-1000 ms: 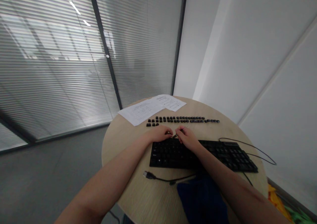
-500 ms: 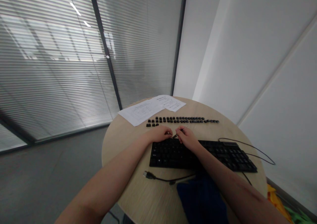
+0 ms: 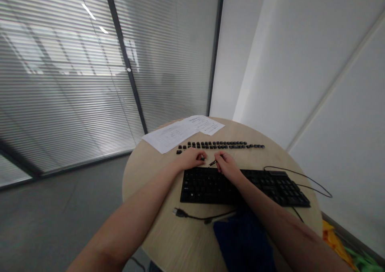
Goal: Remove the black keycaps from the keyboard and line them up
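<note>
A black keyboard [image 3: 204, 187] lies across the round table beneath my forearms. My left hand [image 3: 194, 158] is closed just above the keyboard's back edge, with a small dark piece, apparently a keycap, between thumb and fingers. My right hand [image 3: 225, 163] pinches a thin dark tool [image 3: 213, 163], whose tip points left toward the keyboard's back edge. Behind the hands, loose black keycaps [image 3: 222, 145] lie in rows on the table, some hidden by my left hand.
White printed sheets [image 3: 174, 135] lie at the back left of the round table [image 3: 135, 175]. A USB cable [image 3: 192, 216] and dark blue cloth [image 3: 240, 240] are in front of the keyboard. More cable loops over the right edge. Blinds and a white wall stand behind.
My left hand has moved slightly left and back, away from my right hand, widening the gap between them. The thin tool shows more clearly. The whole view has shifted a little.
</note>
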The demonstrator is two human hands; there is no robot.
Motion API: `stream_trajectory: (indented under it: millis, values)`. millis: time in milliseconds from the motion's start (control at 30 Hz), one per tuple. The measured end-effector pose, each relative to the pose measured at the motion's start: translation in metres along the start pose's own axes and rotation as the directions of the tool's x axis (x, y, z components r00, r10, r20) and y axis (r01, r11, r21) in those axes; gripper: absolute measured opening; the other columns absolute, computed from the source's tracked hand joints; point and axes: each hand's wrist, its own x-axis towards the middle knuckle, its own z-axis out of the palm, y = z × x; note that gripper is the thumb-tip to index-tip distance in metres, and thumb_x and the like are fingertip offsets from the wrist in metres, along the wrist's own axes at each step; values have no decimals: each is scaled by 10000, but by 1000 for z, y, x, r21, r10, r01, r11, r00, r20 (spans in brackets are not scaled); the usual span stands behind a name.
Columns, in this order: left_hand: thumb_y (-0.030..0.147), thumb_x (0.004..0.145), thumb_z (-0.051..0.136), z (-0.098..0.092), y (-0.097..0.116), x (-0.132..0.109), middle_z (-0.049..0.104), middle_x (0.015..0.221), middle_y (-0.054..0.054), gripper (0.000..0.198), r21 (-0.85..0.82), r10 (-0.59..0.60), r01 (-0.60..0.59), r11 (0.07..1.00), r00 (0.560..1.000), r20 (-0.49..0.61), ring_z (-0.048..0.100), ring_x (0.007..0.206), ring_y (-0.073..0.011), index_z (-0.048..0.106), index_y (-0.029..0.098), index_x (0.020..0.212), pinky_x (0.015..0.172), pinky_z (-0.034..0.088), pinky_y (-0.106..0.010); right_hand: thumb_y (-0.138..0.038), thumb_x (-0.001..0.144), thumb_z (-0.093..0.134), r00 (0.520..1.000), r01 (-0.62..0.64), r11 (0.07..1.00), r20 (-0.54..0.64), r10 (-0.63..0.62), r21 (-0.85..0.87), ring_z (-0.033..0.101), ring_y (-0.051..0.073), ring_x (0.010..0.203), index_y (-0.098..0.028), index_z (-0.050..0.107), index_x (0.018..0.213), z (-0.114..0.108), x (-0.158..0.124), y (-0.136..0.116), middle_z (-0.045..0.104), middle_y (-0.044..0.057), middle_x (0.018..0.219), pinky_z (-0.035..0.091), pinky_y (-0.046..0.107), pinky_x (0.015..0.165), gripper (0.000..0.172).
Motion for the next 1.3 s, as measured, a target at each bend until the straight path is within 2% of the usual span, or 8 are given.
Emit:
stream_trajectory:
  millis: [200, 333, 533, 700, 1000, 1133, 1300]
  values:
    - [205, 794, 656, -21, -17, -3, 628, 716, 32, 211, 10, -47, 51, 999, 972, -230, 576, 676, -146, 704, 214, 999, 655, 406, -256, -524, 853, 514, 1000, 11, 1000, -9, -11, -20, 430, 97, 381, -227, 491, 810, 0, 0, 0, 458, -91, 463, 330, 201, 391, 301]
    - [170, 779, 625, -24, -21, -5, 612, 690, 33, 237, 9, -50, 56, 998, 951, -306, 567, 663, -146, 701, 206, 1001, 658, 415, -261, -515, 861, 517, 1000, 10, 1000, -24, -10, -22, 441, 96, 385, -225, 492, 806, 0, 1, 3, 469, -85, 473, 334, 199, 396, 296]
    - [157, 791, 592, -20, -18, -4, 617, 697, 31, 261, -15, -40, 37, 999, 946, -321, 559, 643, -141, 689, 200, 1029, 659, 428, -265, -518, 846, 531, 1000, -18, 1000, -19, 18, 16, 429, 96, 386, -229, 479, 799, 1, 0, 0, 456, -90, 477, 329, 196, 384, 297]
    - [224, 820, 632, -18, -24, -2, 629, 743, 15, 242, -19, -50, 46, 999, 935, -352, 579, 682, -155, 700, 209, 1052, 676, 446, -278, -531, 844, 531, 1000, -8, 1000, -25, 8, -1, 451, 100, 396, -227, 491, 812, 0, 1, 1, 466, -86, 483, 338, 196, 389, 308]
    - [250, 821, 694, 0, -47, 9, 675, 969, -70, 210, 188, 41, 30, 982, 930, -366, 600, 964, -233, 746, 223, 1022, 904, 476, -361, -514, 845, 534, 1000, -18, 1000, -25, 18, 1, 451, 100, 388, -227, 491, 814, 1, 0, 0, 470, -86, 481, 334, 199, 390, 292]
    - [274, 831, 692, 7, -56, 14, 704, 1014, -62, 219, 258, 31, 61, 964, 942, -335, 594, 982, -236, 748, 249, 1042, 916, 467, -376, -494, 856, 530, 1000, -19, 1000, -23, 19, -2, 451, 100, 387, -226, 495, 812, 1, 1, 1, 470, -86, 481, 338, 201, 394, 274]
    - [300, 846, 671, 9, -54, 14, 718, 1067, -49, 244, 300, -13, 109, 948, 953, -303, 587, 1008, -244, 742, 272, 1078, 928, 449, -388, -481, 871, 525, 1000, 8, 1000, -25, -8, -19, 458, 99, 392, -224, 506, 819, 1, 1, 3, 476, -84, 484, 347, 201, 406, 263]
